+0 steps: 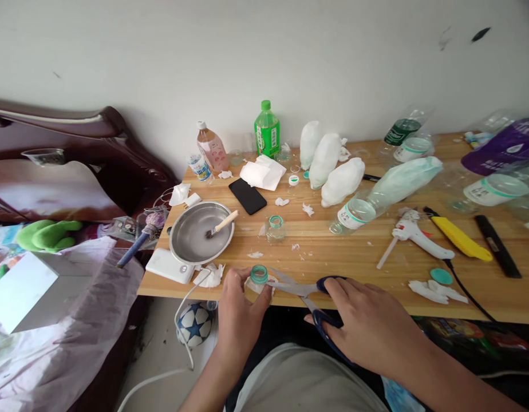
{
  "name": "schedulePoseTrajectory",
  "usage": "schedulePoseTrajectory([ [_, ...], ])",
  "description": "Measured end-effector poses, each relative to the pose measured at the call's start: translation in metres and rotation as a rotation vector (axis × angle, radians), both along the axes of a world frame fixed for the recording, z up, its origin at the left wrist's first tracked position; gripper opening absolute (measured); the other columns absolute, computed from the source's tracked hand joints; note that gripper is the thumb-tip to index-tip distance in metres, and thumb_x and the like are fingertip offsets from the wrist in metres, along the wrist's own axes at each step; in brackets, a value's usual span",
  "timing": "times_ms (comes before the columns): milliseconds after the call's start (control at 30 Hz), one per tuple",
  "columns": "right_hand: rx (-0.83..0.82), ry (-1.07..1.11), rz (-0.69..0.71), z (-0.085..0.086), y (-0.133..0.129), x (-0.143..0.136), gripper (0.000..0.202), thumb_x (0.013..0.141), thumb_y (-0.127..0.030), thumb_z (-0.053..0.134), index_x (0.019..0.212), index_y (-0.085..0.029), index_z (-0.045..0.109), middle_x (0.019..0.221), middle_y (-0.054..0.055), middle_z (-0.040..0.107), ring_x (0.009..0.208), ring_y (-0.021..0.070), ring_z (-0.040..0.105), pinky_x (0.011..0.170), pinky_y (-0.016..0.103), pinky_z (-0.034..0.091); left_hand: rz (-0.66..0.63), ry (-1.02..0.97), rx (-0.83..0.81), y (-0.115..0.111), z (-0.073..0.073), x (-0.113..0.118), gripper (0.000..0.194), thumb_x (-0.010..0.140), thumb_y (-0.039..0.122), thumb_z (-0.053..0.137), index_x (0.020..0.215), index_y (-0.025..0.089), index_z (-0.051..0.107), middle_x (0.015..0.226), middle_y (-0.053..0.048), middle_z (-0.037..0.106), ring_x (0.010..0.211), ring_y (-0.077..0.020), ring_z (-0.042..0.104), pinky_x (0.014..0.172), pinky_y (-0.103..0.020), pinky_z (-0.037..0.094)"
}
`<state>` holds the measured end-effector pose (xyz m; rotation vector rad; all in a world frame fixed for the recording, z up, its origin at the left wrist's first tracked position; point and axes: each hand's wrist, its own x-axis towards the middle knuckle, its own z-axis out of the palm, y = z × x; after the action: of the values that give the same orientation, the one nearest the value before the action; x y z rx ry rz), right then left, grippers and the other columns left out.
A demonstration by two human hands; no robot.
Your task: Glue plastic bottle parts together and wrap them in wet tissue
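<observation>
My left hand grips a cut-off bottle neck with a green threaded rim, near the table's front edge. My right hand has its fingers through the dark blue handles of a pair of scissors. Their blades are spread apart, the tips beside the bottle neck at its right. Whether the lower blade touches the plastic I cannot tell. Another cut bottle top stands upright just beyond my left hand, with scraps of white tissue around it.
A metal bowl with a brush stands left, by a white power bank. Behind are a black phone, a green bottle and several white-wrapped bottles. A glue gun and yellow utility knife lie right.
</observation>
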<state>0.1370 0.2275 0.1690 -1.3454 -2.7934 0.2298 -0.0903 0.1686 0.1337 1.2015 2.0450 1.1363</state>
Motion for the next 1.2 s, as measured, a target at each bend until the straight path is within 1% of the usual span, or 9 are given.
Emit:
schedulePoseTrajectory([
  [233,-0.045,0.004,-0.001,0.0038,-0.0003,0.0012,0.030,0.086,-0.047,0.065,0.096,-0.019,0.062,0.083,0.008,0.072,0.074,0.0299,0.072,0.062,0.039,0.048,-0.004,-0.043,0.009,0.0004,0.0032,0.0030,0.024,0.080,0.031,0.074,0.098,0.022,0.061,0.097,-0.007,0.070,0.095,-0.0233,0.069,0.086,-0.037,0.053],
  [433,-0.057,0.025,0.003,0.0021,-0.0015,0.0044,0.032,0.088,-0.049,0.064,0.098,-0.018,0.061,0.085,0.008,0.071,0.076,0.0294,0.072,0.064,0.038,0.049,-0.017,-0.040,0.021,-0.0014,0.0026,0.0051,0.023,0.081,0.029,0.073,0.099,0.022,0.060,0.097,-0.007,0.070,0.093,-0.0232,0.070,0.083,-0.037,0.054],
  [600,-0.061,0.044,0.006,0.0017,-0.0020,0.0054,0.032,0.087,-0.049,0.064,0.097,-0.018,0.062,0.085,0.008,0.071,0.076,0.0299,0.071,0.064,0.038,0.048,0.003,-0.037,0.024,-0.0022,0.0008,0.0058,0.025,0.079,0.028,0.073,0.099,0.022,0.059,0.097,-0.007,0.071,0.093,-0.0232,0.070,0.083,-0.037,0.054],
  [833,-0.114,0.029,0.002,0.0025,-0.0011,0.0040,0.035,0.090,-0.051,0.061,0.101,-0.018,0.062,0.088,0.009,0.072,0.079,0.0300,0.071,0.065,0.039,0.049,-0.003,-0.125,0.028,-0.0010,0.0034,0.0072,0.023,0.081,0.031,0.072,0.097,0.023,0.058,0.099,-0.007,0.072,0.098,-0.0230,0.071,0.085,-0.036,0.054],
  [933,-0.087,0.017,0.001,0.0020,-0.0019,0.0036,0.034,0.089,-0.051,0.061,0.098,-0.018,0.061,0.086,0.009,0.071,0.078,0.0302,0.071,0.065,0.040,0.049,-0.008,-0.114,0.031,-0.0019,0.0034,0.0065,0.023,0.082,0.030,0.072,0.099,0.023,0.058,0.100,-0.007,0.071,0.098,-0.0234,0.070,0.086,-0.037,0.054],
  [1067,-0.006,0.023,0.006,0.0023,-0.0027,0.0025,0.035,0.087,-0.052,0.064,0.097,-0.018,0.061,0.083,0.008,0.071,0.076,0.0299,0.071,0.063,0.039,0.048,0.012,-0.052,0.015,-0.0036,0.0017,0.0046,0.026,0.081,0.032,0.073,0.099,0.023,0.058,0.097,-0.006,0.070,0.098,-0.0240,0.070,0.086,-0.038,0.054],
  [1200,0.056,0.025,0.020,0.0041,-0.0019,0.0006,0.032,0.085,-0.048,0.067,0.094,-0.018,0.061,0.079,0.007,0.069,0.071,0.0287,0.071,0.061,0.038,0.046,0.037,0.001,0.002,-0.0036,0.0007,0.0034,0.027,0.079,0.034,0.074,0.099,0.023,0.059,0.098,-0.006,0.069,0.099,-0.0246,0.069,0.085,-0.038,0.055],
])
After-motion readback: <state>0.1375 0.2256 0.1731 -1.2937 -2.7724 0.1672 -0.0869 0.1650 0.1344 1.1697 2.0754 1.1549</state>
